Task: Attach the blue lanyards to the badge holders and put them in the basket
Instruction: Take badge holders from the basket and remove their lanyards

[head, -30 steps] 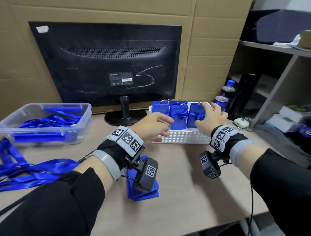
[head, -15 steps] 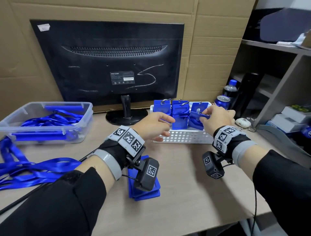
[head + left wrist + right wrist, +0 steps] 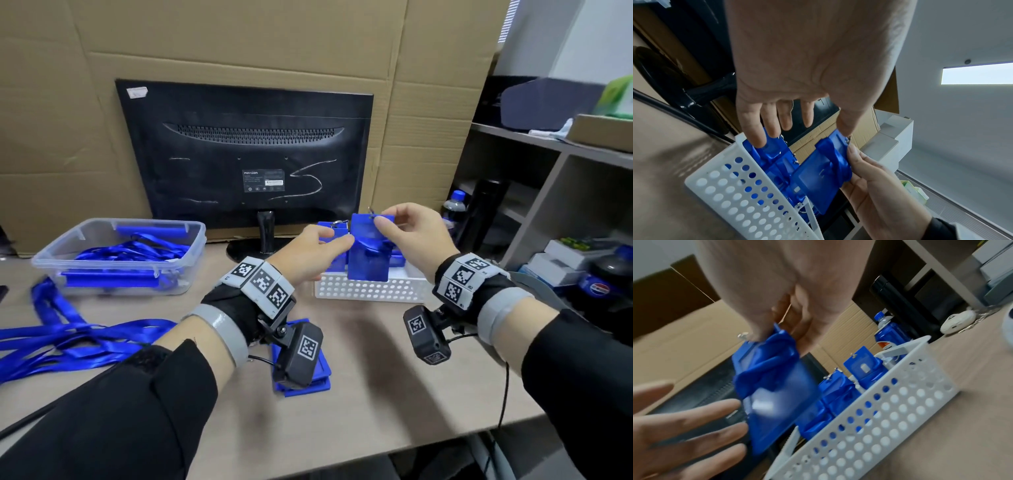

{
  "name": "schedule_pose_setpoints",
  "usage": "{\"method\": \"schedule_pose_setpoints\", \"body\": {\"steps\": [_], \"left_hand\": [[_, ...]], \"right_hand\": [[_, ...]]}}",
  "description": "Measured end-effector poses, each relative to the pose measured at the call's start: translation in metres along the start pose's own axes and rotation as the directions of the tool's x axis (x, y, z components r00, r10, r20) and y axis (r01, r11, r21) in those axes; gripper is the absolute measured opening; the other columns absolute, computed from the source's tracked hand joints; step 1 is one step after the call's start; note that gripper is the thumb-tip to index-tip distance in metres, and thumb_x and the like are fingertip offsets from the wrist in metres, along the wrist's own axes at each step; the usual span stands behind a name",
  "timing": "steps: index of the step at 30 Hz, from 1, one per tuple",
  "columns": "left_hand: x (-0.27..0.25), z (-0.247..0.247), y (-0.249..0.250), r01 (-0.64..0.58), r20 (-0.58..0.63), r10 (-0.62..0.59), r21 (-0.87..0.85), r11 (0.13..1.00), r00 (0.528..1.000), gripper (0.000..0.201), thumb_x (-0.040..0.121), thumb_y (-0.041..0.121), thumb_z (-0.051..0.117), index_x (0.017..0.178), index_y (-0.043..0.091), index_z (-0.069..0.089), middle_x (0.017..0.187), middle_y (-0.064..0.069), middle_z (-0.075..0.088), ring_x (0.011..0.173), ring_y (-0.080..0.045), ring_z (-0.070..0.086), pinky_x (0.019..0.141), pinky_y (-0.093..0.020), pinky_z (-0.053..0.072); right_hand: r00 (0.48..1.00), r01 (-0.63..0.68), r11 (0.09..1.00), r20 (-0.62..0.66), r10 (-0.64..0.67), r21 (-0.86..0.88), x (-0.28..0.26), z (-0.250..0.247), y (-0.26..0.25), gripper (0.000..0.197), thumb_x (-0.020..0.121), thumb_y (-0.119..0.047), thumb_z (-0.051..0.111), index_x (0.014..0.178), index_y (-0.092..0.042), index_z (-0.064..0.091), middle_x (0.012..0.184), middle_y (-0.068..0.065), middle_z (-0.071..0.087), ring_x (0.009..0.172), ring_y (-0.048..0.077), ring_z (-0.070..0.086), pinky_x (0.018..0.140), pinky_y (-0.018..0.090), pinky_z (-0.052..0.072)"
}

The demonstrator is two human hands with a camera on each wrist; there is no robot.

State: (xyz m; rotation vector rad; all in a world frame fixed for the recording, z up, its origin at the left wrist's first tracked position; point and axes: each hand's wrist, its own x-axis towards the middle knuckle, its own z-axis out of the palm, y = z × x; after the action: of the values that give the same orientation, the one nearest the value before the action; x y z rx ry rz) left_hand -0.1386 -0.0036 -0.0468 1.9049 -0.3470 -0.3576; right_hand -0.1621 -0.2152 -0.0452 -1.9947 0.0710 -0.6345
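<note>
The right hand [image 3: 416, 233] pinches, between thumb and curled fingers, the top edge of a flat, glossy blue plastic badge holder [image 3: 368, 253] with a shiny blue ribbon lanyard wrapped round it; the holder hangs upright, lifted above the white perforated plastic basket [image 3: 370, 291], a small metal clip [image 3: 371, 209] showing at its top; the right wrist view blurs its lower half. The left hand [image 3: 308, 253] has its fingers straight and spread apart, the thumb tip touching the lifted holder's edge and the outer fingertips [image 3: 756, 139] resting on the translucent blue holders standing in the basket [image 3: 774, 155]; how many stand there I cannot tell. Nearer the person, a stack of bare blue holders [image 3: 308, 383] lies on the matt beige desk [image 3: 376, 394], half hidden by the left wrist camera; loose satin lanyards [image 3: 68, 339] sprawl to the left, cut off by the frame; beyond them, a clear plastic tub [image 3: 120, 260].
</note>
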Motion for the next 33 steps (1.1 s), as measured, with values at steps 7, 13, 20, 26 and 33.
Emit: {"method": "schedule_pose_setpoints", "body": {"steps": [7, 13, 20, 26, 33], "left_hand": [[-0.031, -0.025, 0.001, -0.032, 0.037, 0.033, -0.015, 0.999, 0.999, 0.034, 0.108, 0.029, 0.048, 0.118, 0.004, 0.069, 0.101, -0.014, 0.075, 0.075, -0.022, 0.071, 0.062, -0.032, 0.06], [-0.041, -0.053, -0.01, -0.004, -0.118, -0.006, -0.079, 0.997, 0.993, 0.032, 0.106, 0.023, 0.049, 0.114, -0.001, 0.069, 0.094, -0.015, 0.071, 0.088, -0.034, 0.073, 0.068, -0.045, 0.061], [-0.049, -0.064, -0.018, -0.017, -0.119, 0.015, -0.016, 1.0, 0.993, 0.033, 0.111, 0.031, 0.045, 0.116, 0.007, 0.066, 0.112, -0.019, 0.074, 0.087, -0.03, 0.073, 0.069, -0.048, 0.064], [-0.047, -0.07, -0.02, -0.048, -0.165, 0.024, -0.14, 0.989, 0.986, 0.031, 0.113, 0.032, 0.043, 0.124, 0.012, 0.063, 0.12, -0.011, 0.072, 0.088, -0.019, 0.073, 0.058, -0.036, 0.062], [-0.046, -0.076, -0.022, -0.007, -0.081, -0.015, -0.269, 0.963, 0.997, 0.035, 0.113, 0.032, 0.043, 0.131, 0.008, 0.061, 0.126, -0.015, 0.072, 0.093, -0.024, 0.075, 0.055, -0.034, 0.06]], "right_hand": [[0.986, 0.013, 0.992, 0.164, -0.033, 0.125, -0.028, 0.036, -0.045, 0.017, 0.093, -0.02, 0.08, 0.1, -0.013, 0.067, 0.096, 0.003, 0.07, 0.067, 0.006, 0.065, 0.056, 0.024, 0.056], [0.94, -0.013, 1.0, 0.342, 0.004, 0.024, -0.042, 0.05, -0.059, 0.016, 0.085, -0.021, 0.088, 0.093, -0.012, 0.077, 0.081, 0.004, 0.08, 0.071, 0.021, 0.078, 0.069, 0.026, 0.062], [0.906, -0.05, 0.999, 0.42, 0.05, -0.012, -0.038, 0.062, -0.058, 0.009, 0.1, -0.015, 0.07, 0.094, -0.008, 0.07, 0.085, 0.012, 0.081, 0.079, 0.02, 0.08, 0.08, 0.032, 0.064], [0.872, -0.12, 0.959, 0.489, -0.021, 0.255, -0.037, 0.076, -0.055, 0.014, 0.112, -0.011, 0.046, 0.1, -0.006, 0.052, 0.101, 0.016, 0.064, 0.086, 0.024, 0.069, 0.074, 0.031, 0.063], [0.854, -0.205, 0.9, 0.52, -0.028, 0.385, -0.038, 0.081, -0.054, 0.014, 0.113, -0.014, 0.044, 0.1, -0.012, 0.049, 0.098, 0.013, 0.058, 0.076, 0.017, 0.066, 0.063, 0.031, 0.06]]}}
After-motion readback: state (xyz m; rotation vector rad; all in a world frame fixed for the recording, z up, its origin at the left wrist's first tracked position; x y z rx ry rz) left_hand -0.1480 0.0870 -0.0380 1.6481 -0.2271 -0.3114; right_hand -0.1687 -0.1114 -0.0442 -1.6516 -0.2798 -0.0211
